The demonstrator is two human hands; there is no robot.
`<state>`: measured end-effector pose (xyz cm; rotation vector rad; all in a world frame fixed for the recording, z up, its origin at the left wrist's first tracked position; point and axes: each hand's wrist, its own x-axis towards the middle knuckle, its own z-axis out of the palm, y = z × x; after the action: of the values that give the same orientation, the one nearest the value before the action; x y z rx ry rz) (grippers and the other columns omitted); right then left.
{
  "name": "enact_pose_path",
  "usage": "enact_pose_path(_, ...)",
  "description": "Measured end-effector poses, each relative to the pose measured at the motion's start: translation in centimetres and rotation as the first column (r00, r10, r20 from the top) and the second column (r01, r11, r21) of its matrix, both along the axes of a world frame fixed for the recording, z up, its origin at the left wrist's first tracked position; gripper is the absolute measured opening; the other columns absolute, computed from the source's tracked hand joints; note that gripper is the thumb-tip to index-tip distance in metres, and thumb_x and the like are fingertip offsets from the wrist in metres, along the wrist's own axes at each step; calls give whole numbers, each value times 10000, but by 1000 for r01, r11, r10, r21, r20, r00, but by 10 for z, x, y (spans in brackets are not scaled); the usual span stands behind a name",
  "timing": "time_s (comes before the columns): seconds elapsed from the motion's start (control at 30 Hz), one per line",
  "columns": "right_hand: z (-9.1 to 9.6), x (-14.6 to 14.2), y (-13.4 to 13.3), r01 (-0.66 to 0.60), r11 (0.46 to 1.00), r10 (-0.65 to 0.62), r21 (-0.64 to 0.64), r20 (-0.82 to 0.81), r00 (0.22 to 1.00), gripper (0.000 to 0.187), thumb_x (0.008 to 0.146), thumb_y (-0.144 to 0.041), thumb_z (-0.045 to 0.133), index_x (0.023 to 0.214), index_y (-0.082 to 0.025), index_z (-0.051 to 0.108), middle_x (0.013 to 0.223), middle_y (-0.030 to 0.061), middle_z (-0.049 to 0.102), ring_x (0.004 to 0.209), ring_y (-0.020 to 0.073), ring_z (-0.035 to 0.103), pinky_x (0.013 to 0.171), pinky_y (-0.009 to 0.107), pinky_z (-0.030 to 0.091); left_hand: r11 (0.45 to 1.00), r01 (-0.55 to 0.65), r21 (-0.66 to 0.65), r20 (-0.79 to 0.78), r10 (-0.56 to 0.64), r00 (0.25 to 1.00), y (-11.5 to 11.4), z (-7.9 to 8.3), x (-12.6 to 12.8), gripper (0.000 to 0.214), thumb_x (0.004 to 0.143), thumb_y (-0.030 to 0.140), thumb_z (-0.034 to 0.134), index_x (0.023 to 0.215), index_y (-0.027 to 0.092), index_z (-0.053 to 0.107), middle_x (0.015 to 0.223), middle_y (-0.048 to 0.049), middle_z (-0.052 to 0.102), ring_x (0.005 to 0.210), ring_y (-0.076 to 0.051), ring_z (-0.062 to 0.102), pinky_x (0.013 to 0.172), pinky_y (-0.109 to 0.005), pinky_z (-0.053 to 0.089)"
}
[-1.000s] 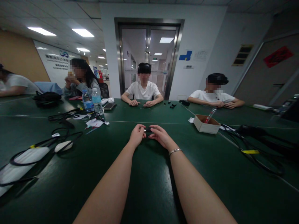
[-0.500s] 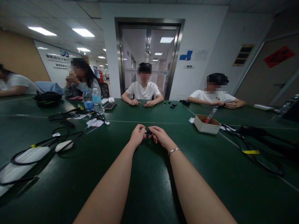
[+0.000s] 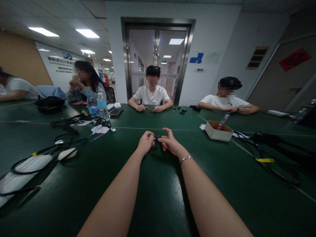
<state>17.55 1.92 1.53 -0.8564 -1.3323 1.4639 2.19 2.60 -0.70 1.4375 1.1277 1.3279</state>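
Observation:
Both my forearms reach out over the dark green table [image 3: 158,197]. My left hand [image 3: 145,143] and my right hand [image 3: 170,143] meet near the table's middle, fingers curled and pinched on a small black part [image 3: 156,138] held between them. A thin bracelet [image 3: 185,159] sits on my right wrist. One finger of my right hand is lifted above the part. What the part is I cannot make out.
A small cardboard box [image 3: 218,130] with a red-capped tube stands to the right. Black cables [image 3: 269,154] lie far right, more cables [image 3: 61,144] and a white mouse [image 3: 67,153] on the left. Two water bottles [image 3: 98,106] stand at back left. Several people sit around the table's far side.
My hands stayed in place around the small black part. My right hand's fingers shifted, and one finger has lifted up.

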Motion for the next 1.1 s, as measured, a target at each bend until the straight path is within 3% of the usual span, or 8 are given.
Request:
enact_pose_path(0.13,2,0,-1,0,1000,2,-29,78,997,460,763,-360,649,1144,-216,435,604,-97,507,302,38,330,309,180,409,1000,0,-5,12,0,1000,0,1,-1,134,808,270,478,899,177,509,470,65,480,420,-93,463,451,-178,328)
enact_pose_path(0.3,4,4,-3,-156,987,156,-28,-17,988,943,586,-135,798,1318,-357,246,825,-81,586,414,55,505,460,234,534,1000,-22,3,9,22,1000,-1,3,0,124,811,261,470,886,170,510,462,66,475,407,-87,450,446,-178,323)
enact_pose_path(0.43,2,0,0,-69,995,74,-73,68,995,505,817,-406,641,1224,-235,395,634,-70,540,348,70,444,389,232,502,1000,-20,0,-4,20,1000,-2,3,0,118,812,251,468,885,171,513,471,64,476,422,-90,466,456,-180,334)
enact_pose_path(0.5,1,-1,1,-54,995,61,-84,86,994,368,856,-403,586,1139,-202,462,607,-56,537,350,72,437,390,233,503,1000,-14,-3,-6,14,1000,-2,2,0,121,811,256,473,890,174,515,476,62,483,430,-92,471,460,-181,339)
enact_pose_path(0.7,2,5,-4,-88,993,81,-76,-96,992,691,651,-149,766,1214,-287,390,705,-91,555,455,88,550,597,322,583,1000,-28,-6,1,28,1000,-3,4,0,114,821,241,457,897,172,508,473,63,483,412,-83,455,447,-173,326)
enact_pose_path(0.83,1,2,-3,-114,989,111,-96,-30,993,308,830,-392,634,1028,-197,500,600,-58,545,425,89,520,545,285,561,998,-56,-9,42,56,998,-4,7,2,104,821,257,481,877,171,501,476,63,491,406,-77,465,444,-166,324)
enact_pose_path(0.93,-1,0,-1,-120,990,121,-70,10,993,211,863,-376,584,926,-183,528,544,-61,521,410,79,486,506,241,534,999,-42,2,38,42,998,-3,6,3,116,822,269,490,881,169,499,481,54,507,409,-80,475,447,-168,340)
enact_pose_path(1.1,1,4,-2,-130,989,127,-75,-44,991,360,744,-189,671,1061,-229,505,651,-62,586,473,98,566,579,284,562,999,-32,7,24,31,999,-2,4,3,112,836,244,449,901,167,500,474,46,511,412,-88,484,449,-171,347)
